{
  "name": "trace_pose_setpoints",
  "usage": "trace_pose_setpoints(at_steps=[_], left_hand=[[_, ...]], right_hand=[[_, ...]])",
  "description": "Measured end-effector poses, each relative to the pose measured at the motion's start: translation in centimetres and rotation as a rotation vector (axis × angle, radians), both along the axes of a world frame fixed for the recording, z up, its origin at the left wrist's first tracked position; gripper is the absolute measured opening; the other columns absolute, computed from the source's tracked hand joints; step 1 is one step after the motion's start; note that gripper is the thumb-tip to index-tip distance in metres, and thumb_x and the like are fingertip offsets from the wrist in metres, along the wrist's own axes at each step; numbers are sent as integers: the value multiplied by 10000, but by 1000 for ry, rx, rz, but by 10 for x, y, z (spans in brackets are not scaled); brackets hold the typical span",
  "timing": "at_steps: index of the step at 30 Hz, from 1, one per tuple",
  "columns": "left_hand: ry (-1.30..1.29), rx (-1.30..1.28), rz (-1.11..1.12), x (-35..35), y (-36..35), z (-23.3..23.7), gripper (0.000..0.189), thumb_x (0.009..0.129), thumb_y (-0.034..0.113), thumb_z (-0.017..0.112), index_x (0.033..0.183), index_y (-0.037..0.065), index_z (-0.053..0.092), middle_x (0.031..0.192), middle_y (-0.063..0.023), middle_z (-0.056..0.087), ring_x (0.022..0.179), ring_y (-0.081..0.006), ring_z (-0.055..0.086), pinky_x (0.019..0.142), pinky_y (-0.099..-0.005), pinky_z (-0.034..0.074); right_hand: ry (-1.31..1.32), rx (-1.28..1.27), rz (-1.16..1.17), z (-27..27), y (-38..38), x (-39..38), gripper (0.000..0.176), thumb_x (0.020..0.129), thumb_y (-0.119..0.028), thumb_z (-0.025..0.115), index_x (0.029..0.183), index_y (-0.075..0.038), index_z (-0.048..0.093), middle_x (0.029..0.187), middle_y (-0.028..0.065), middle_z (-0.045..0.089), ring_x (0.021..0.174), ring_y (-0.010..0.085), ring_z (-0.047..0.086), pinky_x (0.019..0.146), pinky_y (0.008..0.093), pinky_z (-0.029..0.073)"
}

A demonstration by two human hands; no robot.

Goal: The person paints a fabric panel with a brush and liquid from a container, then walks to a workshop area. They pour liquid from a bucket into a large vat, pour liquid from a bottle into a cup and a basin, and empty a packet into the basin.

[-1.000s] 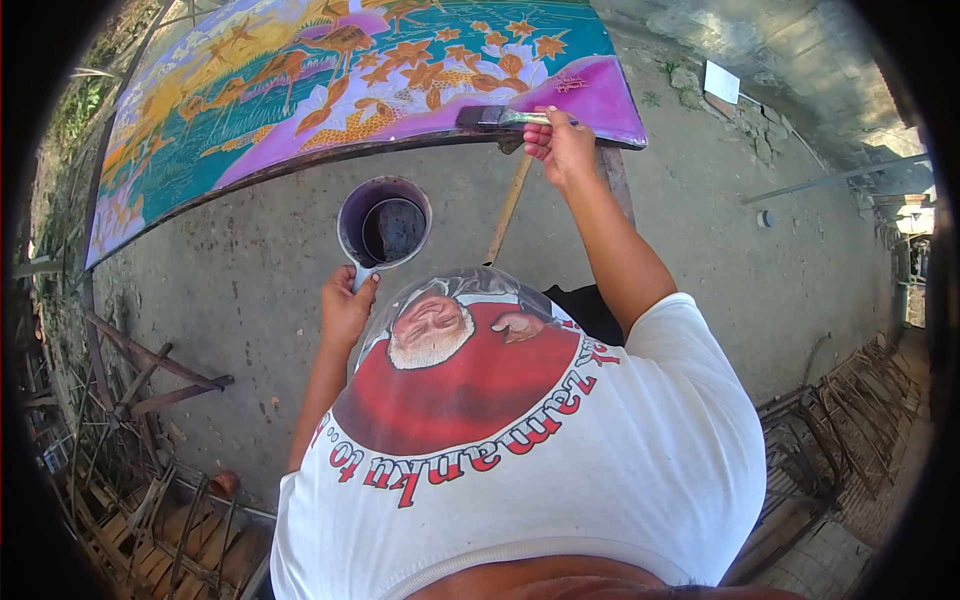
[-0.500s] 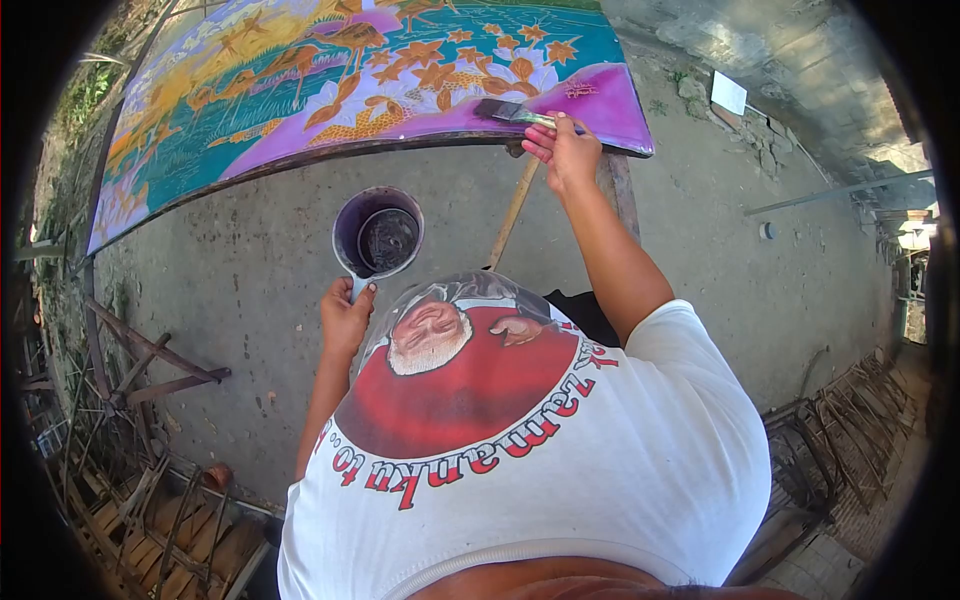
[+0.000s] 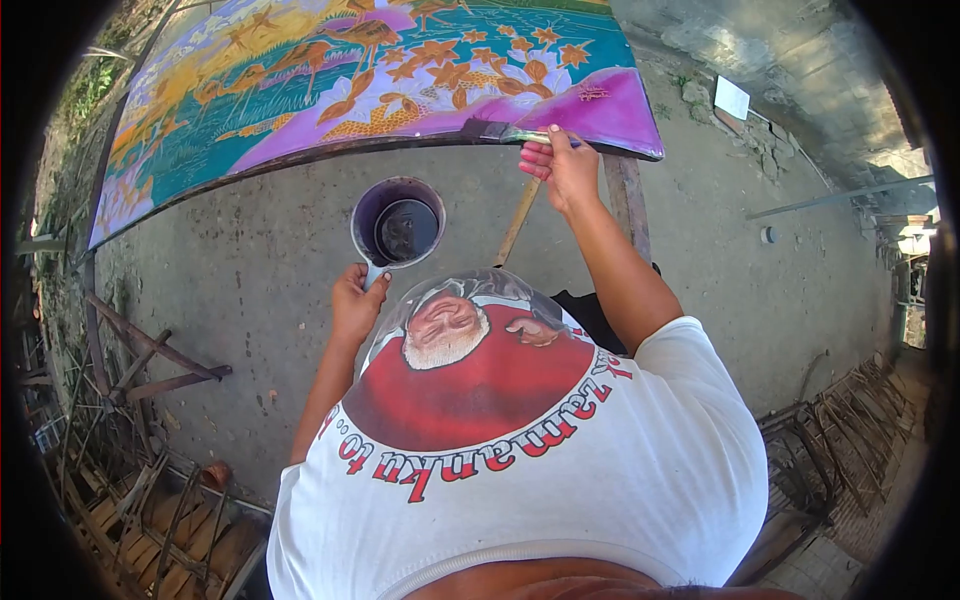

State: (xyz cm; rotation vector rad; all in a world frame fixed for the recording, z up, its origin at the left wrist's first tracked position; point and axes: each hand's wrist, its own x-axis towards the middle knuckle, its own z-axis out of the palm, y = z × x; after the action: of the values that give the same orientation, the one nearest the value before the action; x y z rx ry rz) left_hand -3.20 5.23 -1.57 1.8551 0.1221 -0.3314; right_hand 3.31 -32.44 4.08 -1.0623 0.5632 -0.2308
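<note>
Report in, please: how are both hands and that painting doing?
Left hand holding pot by its handle, dark liquid inside. Right hand holding brush, bristles at near edge of painting, contact unclear. Nothing seen blocking the brush.

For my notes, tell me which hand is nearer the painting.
Right. The right hand is by the near edge of the painting, holding the brush; the left hand is farther off, toward the body, holding the pot.

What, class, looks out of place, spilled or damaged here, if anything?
The ground below the white square looks cracked and broken into pieces, odd beside the smoother floor. Nothing else stands out: the left hand holds the pot by its handle, the right hand the brush at the painting.
</note>
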Motion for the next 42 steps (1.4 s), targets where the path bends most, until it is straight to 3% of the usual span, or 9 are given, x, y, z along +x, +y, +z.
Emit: trace_pose_setpoints(at_steps=[10,17,26,35,42], left_hand=[[33,-47,-1,-11,11,9,191,886,97,725,943,-34,598,716,-29,632,608,-75,551,532,-259,429],[26,-35,124,-26,48,6,207,873,111,735,936,-36,603,712,-33,637,610,-79,560,531,-262,434],[92,-64,335,-52,107,-1,198,882,121,721,913,-13,578,679,-21,603,562,-66,512,493,-257,388],[89,-52,374,-52,148,-5,205,881,120,722,934,-20,581,695,-24,606,571,-69,520,493,-256,387],[70,-71,349,-45,163,-8,200,877,118,728,931,-20,594,684,-22,606,568,-67,517,493,-254,382]], right_hand=[[16,35,235,-7,82,19,301,1021,-253,551,1131,23,601,950,194,680,774,260,706,654,384,627],[-46,66,367,9,128,44,349,1017,-278,548,1119,55,565,951,207,680,778,265,704,677,390,624],[-84,1,297,-10,153,100,329,1022,-243,522,1123,70,531,947,224,677,780,289,708,647,397,628],[-32,18,277,-14,223,138,332,1037,-253,497,1131,65,514,953,219,670,770,286,711,632,398,633],[-14,-1,415,-14,301,164,335,1048,-270,490,1138,52,502,968,207,671,801,295,711,677,417,632]])
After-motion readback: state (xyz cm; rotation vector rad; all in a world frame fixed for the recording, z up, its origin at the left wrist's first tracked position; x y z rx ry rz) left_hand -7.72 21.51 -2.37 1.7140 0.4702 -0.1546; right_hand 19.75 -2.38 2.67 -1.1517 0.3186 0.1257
